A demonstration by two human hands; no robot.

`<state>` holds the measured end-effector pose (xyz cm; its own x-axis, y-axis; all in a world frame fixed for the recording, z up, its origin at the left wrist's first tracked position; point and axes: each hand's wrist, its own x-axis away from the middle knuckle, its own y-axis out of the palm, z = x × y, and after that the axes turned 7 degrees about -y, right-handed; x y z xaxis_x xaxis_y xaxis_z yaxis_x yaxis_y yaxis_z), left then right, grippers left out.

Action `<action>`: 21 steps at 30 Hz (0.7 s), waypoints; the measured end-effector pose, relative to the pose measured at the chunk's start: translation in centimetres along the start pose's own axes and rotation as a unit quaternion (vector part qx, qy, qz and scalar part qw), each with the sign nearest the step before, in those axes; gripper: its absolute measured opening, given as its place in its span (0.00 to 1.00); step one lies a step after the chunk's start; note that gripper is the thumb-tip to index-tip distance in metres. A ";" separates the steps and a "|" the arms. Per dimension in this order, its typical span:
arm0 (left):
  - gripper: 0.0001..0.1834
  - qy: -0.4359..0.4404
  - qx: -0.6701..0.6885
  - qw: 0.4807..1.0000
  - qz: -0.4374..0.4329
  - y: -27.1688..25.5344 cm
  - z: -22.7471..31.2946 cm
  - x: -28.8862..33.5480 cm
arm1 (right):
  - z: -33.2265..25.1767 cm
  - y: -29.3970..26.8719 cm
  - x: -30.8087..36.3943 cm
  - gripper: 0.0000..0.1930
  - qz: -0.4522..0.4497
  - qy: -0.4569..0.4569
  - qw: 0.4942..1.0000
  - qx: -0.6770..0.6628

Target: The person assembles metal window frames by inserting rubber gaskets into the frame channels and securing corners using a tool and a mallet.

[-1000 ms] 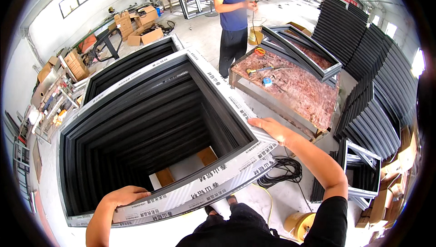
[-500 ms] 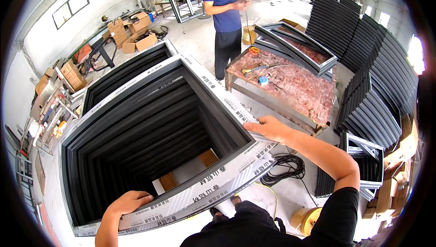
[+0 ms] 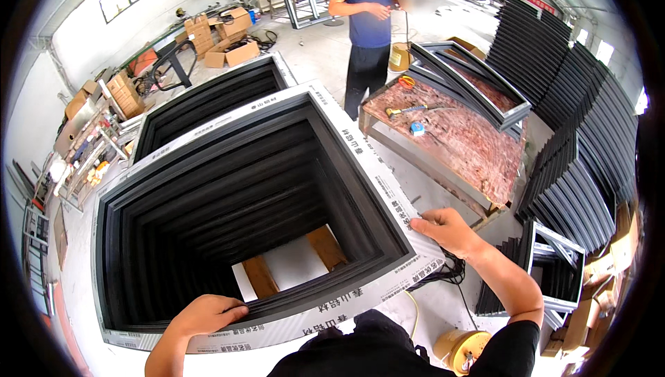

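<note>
A rectangular dark window frame (image 3: 377,186), its faces covered with printed white protective film, lies on top of a deep stack of similar frames in front of me. My left hand (image 3: 204,316) grips its near rail, fingertips over the inner edge. At the near right corner, my right hand (image 3: 450,231) holds the outer edge of the right rail. Wooden strips (image 3: 260,278) show on the floor through the opening. The undersides of both hands are hidden.
A second frame stack (image 3: 208,93) stands behind. The worktable (image 3: 478,162) bears frames (image 3: 471,79), orange-handled scissors (image 3: 406,82), a hammer (image 3: 407,109) and a blue tape measure (image 3: 417,129). A person (image 3: 369,23) stands beyond. Tall frame stacks (image 3: 575,162), a yellow bucket (image 3: 460,349) and cable (image 3: 450,269) lie right.
The top frame's near right corner has shifted and sits more in line with the stack. My right hand has moved from the rail's inner edge to its outer edge. The left hand keeps its grip.
</note>
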<state>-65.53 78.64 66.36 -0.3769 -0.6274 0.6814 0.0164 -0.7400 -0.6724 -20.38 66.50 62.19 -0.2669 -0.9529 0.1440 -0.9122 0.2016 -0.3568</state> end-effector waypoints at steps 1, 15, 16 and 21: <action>0.23 -0.003 0.002 1.000 0.005 0.1 -0.1 0.0 | -0.2 0.2 0.0 0.20 0.001 0.023 0.999 -0.026; 0.11 0.022 -0.036 0.872 0.488 6.1 -7.6 7.4 | -5.1 7.9 7.6 0.24 0.189 -0.332 0.841 0.383; 0.13 0.007 -0.029 0.870 0.492 6.6 -9.1 8.3 | -5.6 9.3 7.8 0.23 0.180 -0.363 0.829 0.385; 0.18 0.032 0.002 0.834 0.551 7.2 -11.2 9.0 | -7.0 15.1 6.2 0.16 0.148 -0.463 0.780 0.394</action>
<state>-79.13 70.35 64.39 -0.1804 -0.9129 -0.3662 0.3883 0.2760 -0.8792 -37.99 65.23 64.13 0.2416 -0.7195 -0.6511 -0.2817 0.5901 -0.7566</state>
